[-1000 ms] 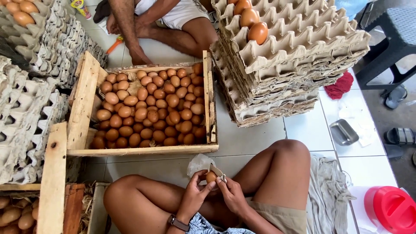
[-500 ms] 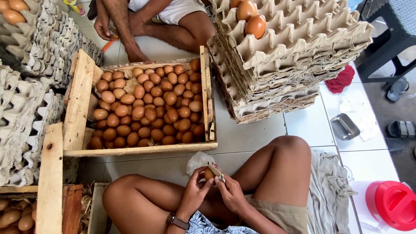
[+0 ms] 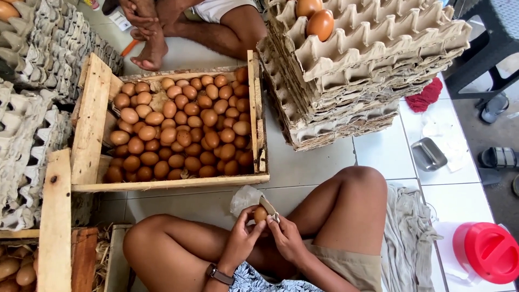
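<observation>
We sit cross-legged on a tiled floor, looking down at our lap. Our left hand cups a single brown egg at its fingertips, just above our knees. Our right hand pinches a small flat tool against the egg, with a crumpled clear bag just behind. Beyond our knees stands a wooden crate full of brown eggs. To its right rises a stack of cardboard egg trays. Farthest off, another person's bare foot rests near the crate.
</observation>
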